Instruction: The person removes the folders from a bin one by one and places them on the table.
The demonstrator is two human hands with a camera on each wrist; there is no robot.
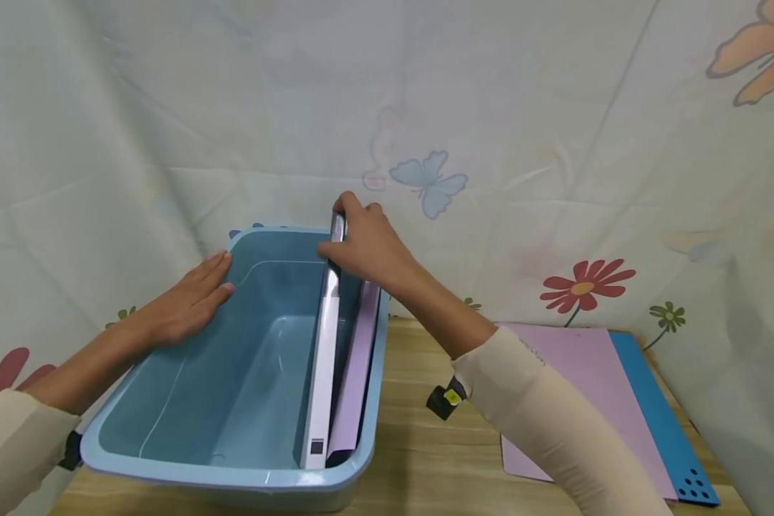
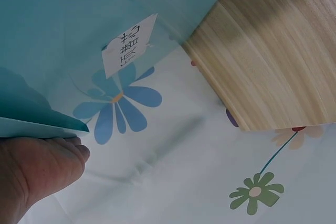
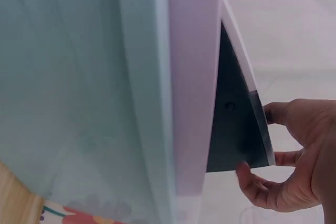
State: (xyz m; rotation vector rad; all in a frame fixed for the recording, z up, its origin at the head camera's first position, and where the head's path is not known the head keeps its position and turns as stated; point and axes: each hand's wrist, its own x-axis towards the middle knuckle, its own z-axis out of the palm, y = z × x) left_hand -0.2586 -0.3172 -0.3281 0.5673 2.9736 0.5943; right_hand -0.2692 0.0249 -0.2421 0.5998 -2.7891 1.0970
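Observation:
A light blue plastic tub point(image 1: 232, 469) stands on the wooden table. My right hand point(image 1: 374, 247) grips the far, upper end of a slim white-edged file point(image 1: 322, 373), which slants down into the tub's right part. In the right wrist view this file's dark flat side point(image 3: 239, 129) shows, with thumb and fingers at its end. Beside it, against the tub's right wall, leans a purple-edged file point(image 1: 355, 380). My left hand point(image 1: 190, 301) rests on the tub's left rim with its fingers extended. The left wrist view shows that hand point(image 2: 44, 169) at the rim.
On the table point(image 1: 419, 444) to the right lie a flat purple piece point(image 1: 574, 373) and a blue piece point(image 1: 658, 408) with holes at its near corner. A patterned cloth point(image 1: 522, 179) hangs behind. A white label point(image 2: 128, 45) is on the tub's outer wall.

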